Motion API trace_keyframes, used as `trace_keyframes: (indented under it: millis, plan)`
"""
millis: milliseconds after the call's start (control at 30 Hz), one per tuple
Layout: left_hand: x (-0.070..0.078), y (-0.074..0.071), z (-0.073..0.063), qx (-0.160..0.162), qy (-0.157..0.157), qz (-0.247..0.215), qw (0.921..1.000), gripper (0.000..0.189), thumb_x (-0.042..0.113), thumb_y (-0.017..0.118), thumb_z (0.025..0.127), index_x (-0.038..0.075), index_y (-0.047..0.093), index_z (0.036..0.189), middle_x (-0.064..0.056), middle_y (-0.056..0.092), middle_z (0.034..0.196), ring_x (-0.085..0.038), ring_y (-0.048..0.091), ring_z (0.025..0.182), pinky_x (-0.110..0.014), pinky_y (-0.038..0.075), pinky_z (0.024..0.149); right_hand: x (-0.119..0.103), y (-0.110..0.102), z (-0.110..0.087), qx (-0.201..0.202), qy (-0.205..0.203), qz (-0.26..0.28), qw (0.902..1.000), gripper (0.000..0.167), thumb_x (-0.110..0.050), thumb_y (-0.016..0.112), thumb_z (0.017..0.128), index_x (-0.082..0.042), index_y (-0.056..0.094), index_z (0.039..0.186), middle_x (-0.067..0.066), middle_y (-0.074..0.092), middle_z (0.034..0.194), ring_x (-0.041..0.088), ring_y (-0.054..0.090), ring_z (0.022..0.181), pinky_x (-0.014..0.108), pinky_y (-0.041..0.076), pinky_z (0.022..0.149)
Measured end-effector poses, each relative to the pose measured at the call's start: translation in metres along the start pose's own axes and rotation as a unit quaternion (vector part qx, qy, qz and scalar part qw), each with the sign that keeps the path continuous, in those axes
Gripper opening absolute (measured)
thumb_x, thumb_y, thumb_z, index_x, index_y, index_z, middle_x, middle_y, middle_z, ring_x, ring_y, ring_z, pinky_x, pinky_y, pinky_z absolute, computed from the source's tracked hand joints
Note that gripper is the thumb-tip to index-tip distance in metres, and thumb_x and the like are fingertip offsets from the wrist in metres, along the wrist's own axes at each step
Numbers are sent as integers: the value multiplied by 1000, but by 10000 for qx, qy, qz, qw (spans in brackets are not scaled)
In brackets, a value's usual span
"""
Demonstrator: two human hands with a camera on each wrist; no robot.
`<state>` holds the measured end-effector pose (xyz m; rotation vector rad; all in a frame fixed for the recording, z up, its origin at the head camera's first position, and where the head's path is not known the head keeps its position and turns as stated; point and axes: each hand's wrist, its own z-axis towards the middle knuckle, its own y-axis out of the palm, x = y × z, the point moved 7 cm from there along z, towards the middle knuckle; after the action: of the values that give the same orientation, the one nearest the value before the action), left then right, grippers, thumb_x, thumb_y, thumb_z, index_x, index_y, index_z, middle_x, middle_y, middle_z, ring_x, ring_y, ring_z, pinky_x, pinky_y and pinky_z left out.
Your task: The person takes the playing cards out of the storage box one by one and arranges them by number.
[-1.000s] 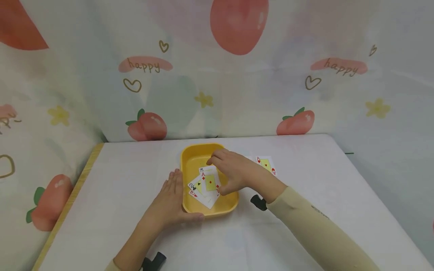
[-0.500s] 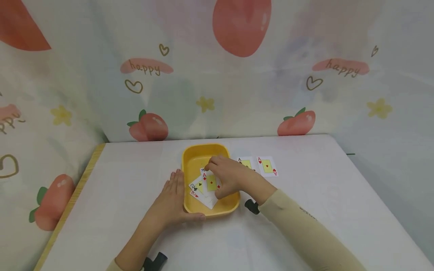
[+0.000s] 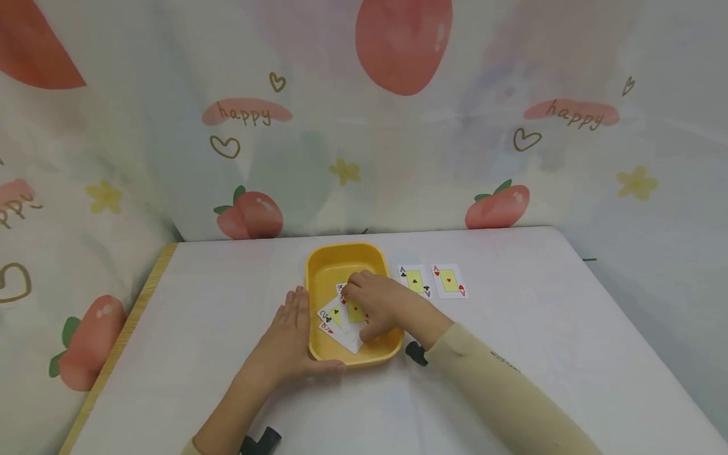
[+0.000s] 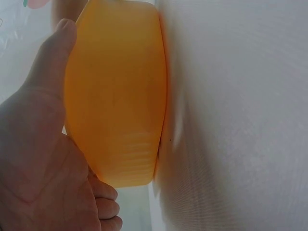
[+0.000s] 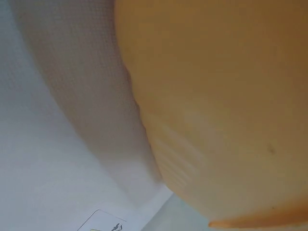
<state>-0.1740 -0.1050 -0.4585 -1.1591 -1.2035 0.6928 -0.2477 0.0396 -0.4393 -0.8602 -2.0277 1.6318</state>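
A yellow plastic tray [image 3: 321,265] stands on the white table and holds several overlapping playing cards. The ace of diamonds [image 3: 355,313] lies uppermost; a two of clubs [image 3: 325,316] shows beneath it, with the corner of a red-heart card [image 3: 325,328] lower down. My left hand [image 3: 287,341] lies against the tray's left side, fingers straight, thumb along the near wall. Over the cards, my right hand [image 3: 382,303] reaches in from the right, its fingers bent at the ace's far end and the thumb near its lower end. Whether they touch the card is unclear.
Right of the tray an ace of clubs [image 3: 414,281] and an ace of hearts [image 3: 449,280] lie side by side, face up. A patterned cloth [image 3: 375,145] hangs behind the table. Black wrist pieces show at the left wrist [image 3: 261,440] and right wrist [image 3: 416,354].
My right hand has moved left and down over the ace of diamonds, uncovering the ace of clubs on the table. The left hand and tray have stayed in place.
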Motion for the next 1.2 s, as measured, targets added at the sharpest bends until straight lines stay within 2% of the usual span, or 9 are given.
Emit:
trace_keyframes:
  millis: [300,633,967,1200]
  plan:
    - [1,-4,-2,60,-15,-7,10000,150,92,61,61,-9,4,156,-25,7,164,-37,9,153,-51,19,123,-6,2,6,-204,98,-245,9994,82,-47,80,71,-15,52,140,2,53,135,19,47,116,33,42,110]
    - [2,-3,-1,48,13,0,10000,151,94,58,60,-9,3,156,-25,6,164,-36,8,153,-51,19,123,3,4,13,-258,301,-317,9987,85,-44,79,69,-13,50,143,3,50,137,20,46,119,33,39,114]
    - [1,-2,-1,75,4,-23,10000,151,95,58,59,-8,4,156,-25,7,165,-37,8,153,-51,19,123,8,6,18,-365,465,-334,9977,86,-48,81,70,-13,51,143,3,53,131,19,48,114,33,43,110]
    - [0,1,-2,-47,-69,-17,10000,152,96,57,58,-7,2,156,-24,5,165,-36,6,154,-50,18,123,6,9,20,-423,450,-410,9972,85,-48,81,70,-13,51,142,3,54,130,19,48,112,33,43,109]
